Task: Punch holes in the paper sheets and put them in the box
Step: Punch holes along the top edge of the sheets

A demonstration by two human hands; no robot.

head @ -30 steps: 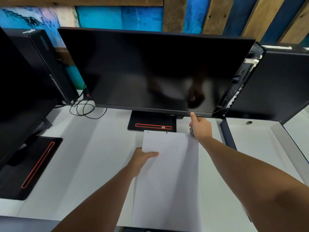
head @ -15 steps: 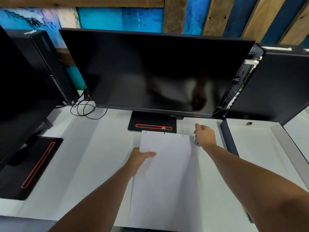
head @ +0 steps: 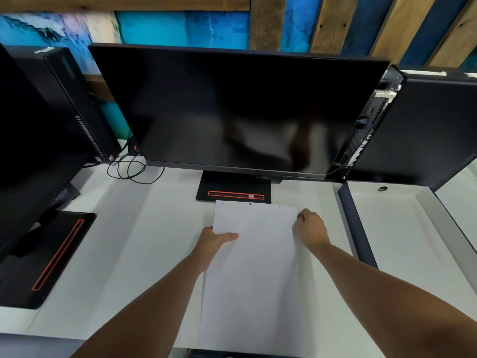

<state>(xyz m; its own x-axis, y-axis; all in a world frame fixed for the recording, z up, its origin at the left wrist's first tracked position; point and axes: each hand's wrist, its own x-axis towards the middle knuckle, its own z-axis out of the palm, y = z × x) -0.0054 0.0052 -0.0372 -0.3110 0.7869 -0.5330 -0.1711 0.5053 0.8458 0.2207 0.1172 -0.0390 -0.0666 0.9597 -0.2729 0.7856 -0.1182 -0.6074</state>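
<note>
A white paper sheet (head: 255, 267) lies lengthwise on the white desk in front of the monitor stand. Three small punched holes show along its far edge. My left hand (head: 213, 242) grips the sheet's left edge, thumb lying on top. My right hand (head: 311, 229) sits at the right edge near the far corner, fingers curled onto the paper. Whatever is inside that hand is hidden. The open box (head: 357, 228), white inside with a dark blue wall, stands just right of my right hand. No hole punch is visible.
A large black monitor (head: 232, 112) on a black stand (head: 232, 186) rises right behind the sheet. Black computer towers stand at left (head: 64, 99) and right (head: 426, 125). A second monitor's base (head: 46, 254) lies at left, with loose cables (head: 131, 169) behind.
My right hand drew back from under the monitor's edge to the sheet's right edge. The small grey object seen by it earlier no longer shows. The left hand kept its grip.
</note>
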